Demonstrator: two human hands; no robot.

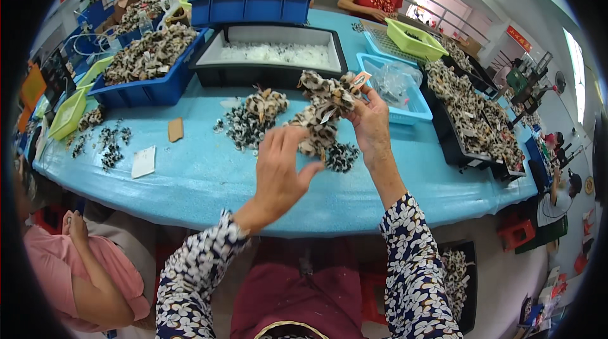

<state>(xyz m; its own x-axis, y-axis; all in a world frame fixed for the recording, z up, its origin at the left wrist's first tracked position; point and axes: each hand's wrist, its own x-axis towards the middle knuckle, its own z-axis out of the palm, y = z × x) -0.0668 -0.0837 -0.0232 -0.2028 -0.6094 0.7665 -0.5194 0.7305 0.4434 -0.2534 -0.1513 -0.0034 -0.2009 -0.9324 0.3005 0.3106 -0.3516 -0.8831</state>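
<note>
My right hand [370, 125] is raised over the blue table [202, 180] and grips a bunch of leopard-print fabric bows [324, 108] with small tags. My left hand [278, 171] is just below and left of it, fingers curled at the lower end of the same bunch. On the table under the hands lie a heap of leopard-print bows [266, 104] and small black-and-white dotted pieces [240, 128]; another dotted piece [342, 156] lies by my right wrist.
A black tray of white bits [272, 54] stands behind the heap, blue crates [149, 63] of bows to the left, a light blue basket with a plastic bag [396, 82] and black trays of bows [472, 117] to the right. Other people sit around the table.
</note>
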